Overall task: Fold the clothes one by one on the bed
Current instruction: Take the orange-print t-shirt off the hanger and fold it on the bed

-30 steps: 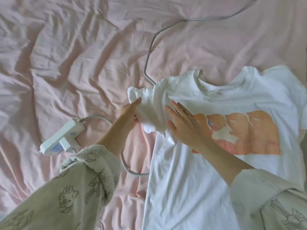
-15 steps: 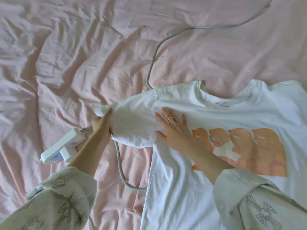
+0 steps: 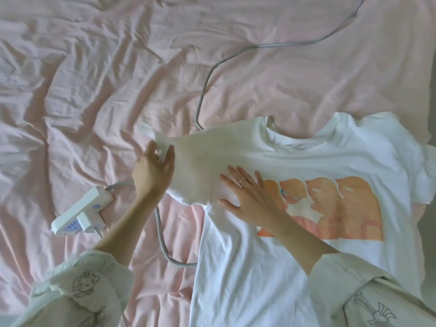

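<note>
The white T-shirt point(image 3: 271, 267) sleeve point(image 3: 195, 161) is gripped by the left hand point(image 3: 152, 171); the chest is pressed by the flat, open-fingered right hand point(image 3: 250, 199).

T-shirt point(image 3: 295, 161): on the bed point(image 3: 94, 79), toward its right edge.
Power strip point(image 3: 81, 214): left of it, cable point(image 3: 203, 90) beside the sleeve.

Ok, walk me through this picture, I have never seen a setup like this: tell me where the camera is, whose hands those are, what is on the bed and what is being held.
There is no machine here. The one camera is worn on a person's head and looks down at their own hands. On the wrinkled pink bedsheet lies a white T-shirt with an orange print. The left hand grips the T-shirt's sleeve end. The right hand lies flat on the chest. Beside it rest a white power strip and its grey cable.
</note>
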Action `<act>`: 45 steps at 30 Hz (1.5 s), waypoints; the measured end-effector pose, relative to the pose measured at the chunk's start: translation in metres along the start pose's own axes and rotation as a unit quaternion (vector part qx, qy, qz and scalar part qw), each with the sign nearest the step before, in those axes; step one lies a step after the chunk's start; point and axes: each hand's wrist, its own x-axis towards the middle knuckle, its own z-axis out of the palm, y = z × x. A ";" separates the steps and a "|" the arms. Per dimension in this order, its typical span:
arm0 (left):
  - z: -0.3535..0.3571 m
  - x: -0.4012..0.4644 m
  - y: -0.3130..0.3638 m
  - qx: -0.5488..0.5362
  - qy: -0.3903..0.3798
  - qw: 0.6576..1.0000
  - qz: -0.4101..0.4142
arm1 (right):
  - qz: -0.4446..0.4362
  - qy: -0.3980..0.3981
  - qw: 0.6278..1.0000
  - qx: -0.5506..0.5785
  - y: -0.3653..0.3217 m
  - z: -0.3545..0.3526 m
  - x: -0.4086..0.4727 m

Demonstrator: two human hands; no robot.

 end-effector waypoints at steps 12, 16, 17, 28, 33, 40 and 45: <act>0.093 -0.089 0.112 0.013 -0.353 0.929 0.107 | 0.316 0.272 0.904 0.089 0.148 -0.053 -0.108; 0.124 -0.110 0.130 0.060 -0.342 0.917 0.197 | 0.469 0.312 0.815 0.132 0.206 -0.064 -0.142; 0.130 -0.114 0.135 0.085 -0.344 0.905 0.233 | 0.501 0.308 0.792 0.164 0.221 -0.060 -0.147; 0.186 -0.142 0.167 0.260 -0.448 0.821 0.241 | 0.430 0.304 0.400 0.750 0.288 -0.069 -0.163; 0.185 -0.139 0.169 0.278 -0.468 0.805 0.234 | 0.478 0.428 0.279 0.714 0.308 -0.065 -0.179; 0.188 -0.139 0.175 0.298 -0.477 0.794 0.231 | 0.407 0.483 0.202 0.749 0.325 -0.055 -0.198; 0.190 -0.138 0.173 0.295 -0.478 0.795 0.230 | 0.444 0.362 0.203 0.794 0.313 -0.042 -0.195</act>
